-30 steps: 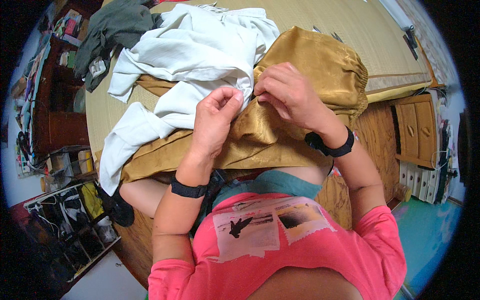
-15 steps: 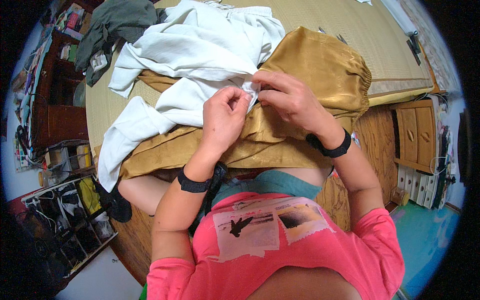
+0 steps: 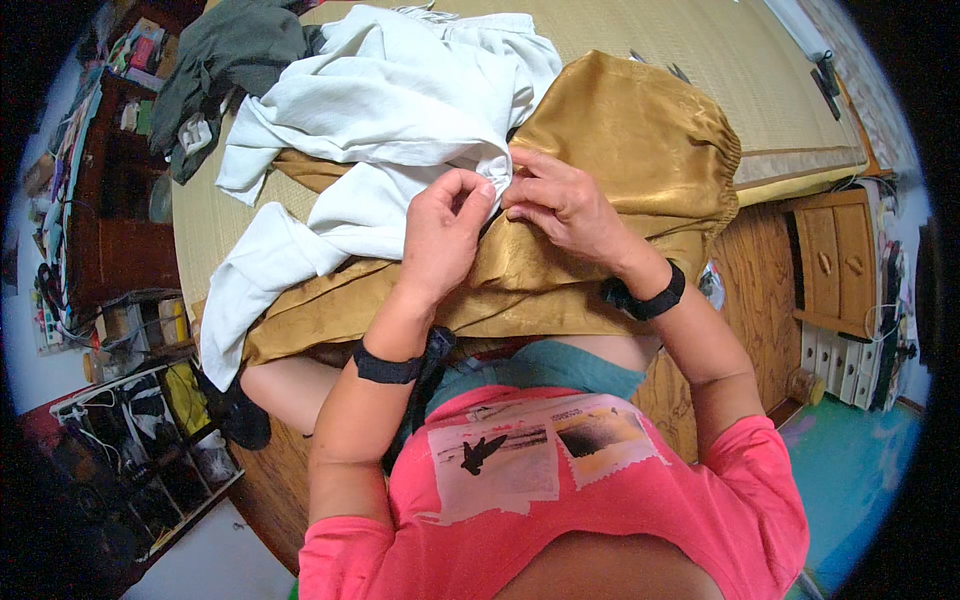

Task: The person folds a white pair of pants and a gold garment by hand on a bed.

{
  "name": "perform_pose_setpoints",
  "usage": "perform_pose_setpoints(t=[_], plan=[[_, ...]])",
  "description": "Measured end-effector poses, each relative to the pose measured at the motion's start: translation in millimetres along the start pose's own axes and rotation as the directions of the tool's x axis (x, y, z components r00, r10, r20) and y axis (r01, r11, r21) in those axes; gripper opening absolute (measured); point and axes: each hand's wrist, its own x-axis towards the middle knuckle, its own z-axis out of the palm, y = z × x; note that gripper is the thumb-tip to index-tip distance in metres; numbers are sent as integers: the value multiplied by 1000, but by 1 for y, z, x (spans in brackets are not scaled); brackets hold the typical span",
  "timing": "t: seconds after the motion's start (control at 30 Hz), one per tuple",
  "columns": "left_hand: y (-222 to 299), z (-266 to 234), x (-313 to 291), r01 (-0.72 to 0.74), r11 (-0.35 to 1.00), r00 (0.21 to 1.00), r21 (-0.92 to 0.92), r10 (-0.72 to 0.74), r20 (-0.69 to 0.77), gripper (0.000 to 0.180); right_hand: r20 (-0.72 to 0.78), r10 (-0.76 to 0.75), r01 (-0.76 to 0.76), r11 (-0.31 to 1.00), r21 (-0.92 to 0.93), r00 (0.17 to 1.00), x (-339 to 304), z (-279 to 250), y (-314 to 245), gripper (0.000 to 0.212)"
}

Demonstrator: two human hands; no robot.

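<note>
A white garment (image 3: 380, 95) of soft, creased cloth lies bunched in front of me, one long part trailing toward the lower left. My left hand (image 3: 440, 235) is closed, thumb and forefinger pinched at the garment's edge. Right beside it, my right hand (image 3: 565, 205) pinches the same bunched edge with curled fingers. Whatever small thing may be between the fingertips is too small to make out. Under the white cloth and over my lap spreads a shiny gold satin garment (image 3: 630, 130), with a gathered elastic edge at the right.
A dark grey-green garment (image 3: 235, 60) is heaped at the far left of the woven mat (image 3: 590, 25). Small metal tools (image 3: 678, 73) lie beyond the gold cloth. A wooden cabinet (image 3: 840, 260) stands at right, a rack (image 3: 150, 450) of odds and ends at lower left.
My right hand has shifted slightly left and down, its fingers drawn closer to my left hand. The bunched white edge between them has moved a little. My left hand stays nearly in place.
</note>
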Motion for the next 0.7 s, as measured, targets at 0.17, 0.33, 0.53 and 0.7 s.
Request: perform_pose_setpoints(t=[0.17,0.33,0.53,0.7], plan=[[14,-5,-8,89,953,994,-291,-65,92,8,-19,41,-39,995,90,999,-1,-1,2,14],[22,-10,-12,40,969,999,-243,-31,42,10,-30,70,-68,995,79,997,2,-8,-9,12],[21,-9,-16,51,985,994,-167,-33,109,12,-60,-26,30,997,77,998,6,-2,-11,13],[20,-13,-17,52,972,998,-228,-45,36,12,-97,-22,27,998,48,995,7,-8,-16,14]])
